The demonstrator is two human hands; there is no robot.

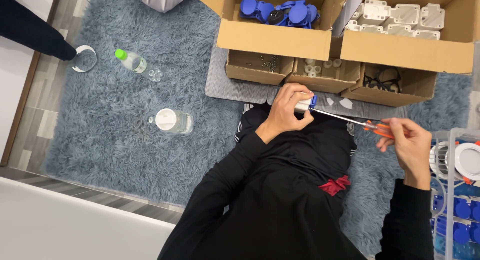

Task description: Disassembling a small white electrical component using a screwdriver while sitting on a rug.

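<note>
One small white and blue socket part [305, 104] sits clamped in our left hand [287, 112] above our lap, while our right hand [410, 142] grips the orange-handled screwdriver [350, 121], tip at the part; boxes of blue covers [277, 11] and white housings [400, 17] wait, so much seems left.

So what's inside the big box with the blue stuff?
The cardboard box holds blue round-lidded plastic parts, piled together. Its front wall hides whatever lies lower down.
</note>
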